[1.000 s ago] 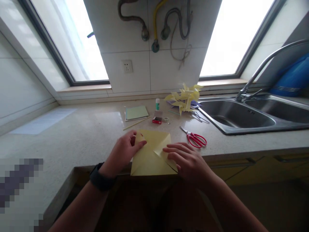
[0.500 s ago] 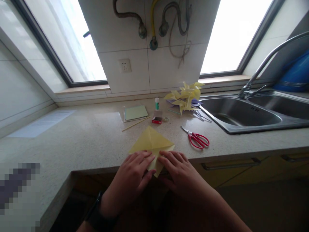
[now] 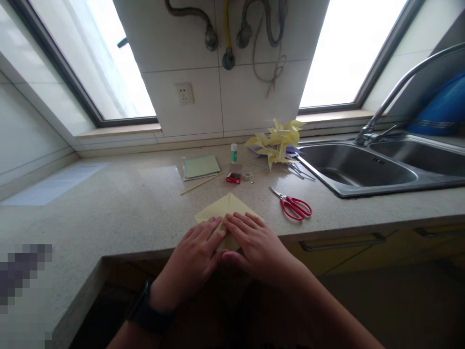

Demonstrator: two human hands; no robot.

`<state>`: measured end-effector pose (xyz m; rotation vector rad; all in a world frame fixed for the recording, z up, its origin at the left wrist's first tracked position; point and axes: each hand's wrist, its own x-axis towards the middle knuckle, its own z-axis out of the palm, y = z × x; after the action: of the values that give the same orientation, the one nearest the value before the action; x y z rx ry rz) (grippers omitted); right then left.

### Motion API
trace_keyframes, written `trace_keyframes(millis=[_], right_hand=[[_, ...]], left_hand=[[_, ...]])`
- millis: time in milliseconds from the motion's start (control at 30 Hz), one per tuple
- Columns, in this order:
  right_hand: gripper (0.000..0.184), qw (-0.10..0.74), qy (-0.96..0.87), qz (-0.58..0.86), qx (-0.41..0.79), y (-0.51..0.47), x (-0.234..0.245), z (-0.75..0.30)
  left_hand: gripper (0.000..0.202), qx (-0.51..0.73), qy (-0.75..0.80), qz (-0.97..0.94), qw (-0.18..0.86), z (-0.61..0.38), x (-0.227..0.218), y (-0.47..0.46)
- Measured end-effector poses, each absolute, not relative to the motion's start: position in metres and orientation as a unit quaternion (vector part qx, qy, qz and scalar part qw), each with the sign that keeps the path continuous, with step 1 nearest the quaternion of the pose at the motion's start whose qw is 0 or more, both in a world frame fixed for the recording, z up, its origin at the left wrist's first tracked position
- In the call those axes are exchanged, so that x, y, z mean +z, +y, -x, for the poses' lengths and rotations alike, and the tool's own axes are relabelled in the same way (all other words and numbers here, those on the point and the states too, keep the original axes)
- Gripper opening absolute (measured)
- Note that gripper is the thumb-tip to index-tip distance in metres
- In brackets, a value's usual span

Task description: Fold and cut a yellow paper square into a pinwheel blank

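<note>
A yellow sheet of paper (image 3: 224, 209), folded to a point that faces the wall, lies on the speckled counter (image 3: 119, 208) near its front edge. My left hand (image 3: 194, 257) lies flat on the sheet's near left part, fingers stretched out. My right hand (image 3: 254, 245) rests flat beside it on the near right part, fingers spread, and the two hands touch at the thumbs. Both palms press the paper down and cover its near half. A dark band sits on my left wrist.
Red-handled scissors (image 3: 294, 206) lie right of the paper. Behind it are a thin wooden stick (image 3: 201, 184), a green paper pad (image 3: 201, 166), a small red box (image 3: 233, 177), a glue stick (image 3: 234, 152) and a heap of folded yellow paper shapes (image 3: 278, 141). A steel sink (image 3: 363, 169) with a tap occupies the right.
The paper has gone from a square with turned-in corners to a pointed folded shape. Both hands came together at its near edge and then slid forward, flat on it.
</note>
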<state>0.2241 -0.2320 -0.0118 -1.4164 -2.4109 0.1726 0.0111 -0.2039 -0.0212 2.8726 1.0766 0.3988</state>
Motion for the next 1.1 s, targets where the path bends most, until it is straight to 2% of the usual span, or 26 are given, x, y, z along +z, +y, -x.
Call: trace_keyframes(millis=[133,500,833,967,1100], right_hand=[[0.080,0.150,-0.828,0.538,0.042,-0.228,-0.014,-0.237],[0.079,0.136,-0.805,0.577,-0.006,-0.237,-0.030,-0.259],[0.056,0.162,-0.797,0.582,-0.016,-0.255,-0.030,-0.256],[0.055,0.172,-0.796,0.580,-0.021,-0.256,-0.031,-0.255],[0.055,0.168,-0.791,0.587,-0.027,-0.254,-0.029,-0.253]], left_hand=[[0.048,0.126,0.351,-0.928,0.017,-0.011,-0.019,-0.203],[0.055,0.123,0.378,-0.918,0.004,0.001,-0.020,-0.196],[0.057,0.117,0.464,-0.877,-0.052,0.037,-0.025,-0.183],[0.056,0.132,0.446,-0.885,-0.017,0.032,-0.008,-0.193],[0.048,0.133,0.364,-0.921,0.045,0.020,0.024,-0.211]])
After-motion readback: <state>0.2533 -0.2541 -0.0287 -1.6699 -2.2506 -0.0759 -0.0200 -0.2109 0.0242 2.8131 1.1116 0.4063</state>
